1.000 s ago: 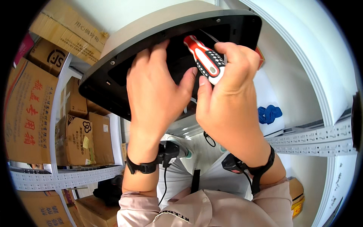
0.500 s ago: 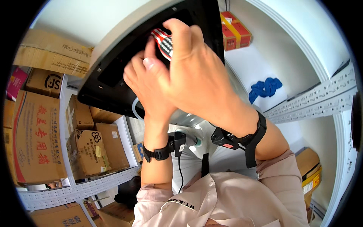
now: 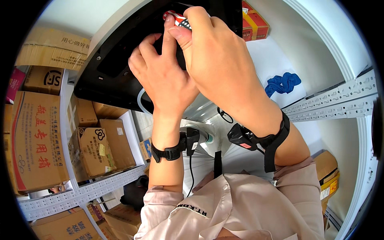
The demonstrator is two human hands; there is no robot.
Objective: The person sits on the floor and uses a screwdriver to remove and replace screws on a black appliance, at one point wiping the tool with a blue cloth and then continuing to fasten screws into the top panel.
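My right hand [image 3: 222, 60] is closed around a small object with red-and-white stripes and a black-and-white pattern [image 3: 176, 17]; its exact kind is unclear, and much of it is hidden in my fingers. My left hand [image 3: 162, 74] has its fingers apart, the index fingertip touching the striped end of that object. The left thumb is hidden behind my right hand, and the two hands overlap at their bases. Both are over a large black panel [image 3: 92, 86] with screws and recesses. A pale hose [image 3: 141, 100] curves out at the panel's lower edge, beside my left wrist.
Cardboard boxes [image 3: 38, 140] fill the white metal shelves on the left. At the right are a red box [image 3: 256, 26] with yellow tape, a blue crumpled cloth [image 3: 282, 84] and a perforated shelf beam [image 3: 336, 102]. Below it sits another carton [image 3: 326, 170]. Black devices are strapped to both wrists.
Both hands have moved up a little, with the patterned object in the right one. The left fingers have spread, and the striped object has turned flatter. The panel shifts slightly in view.
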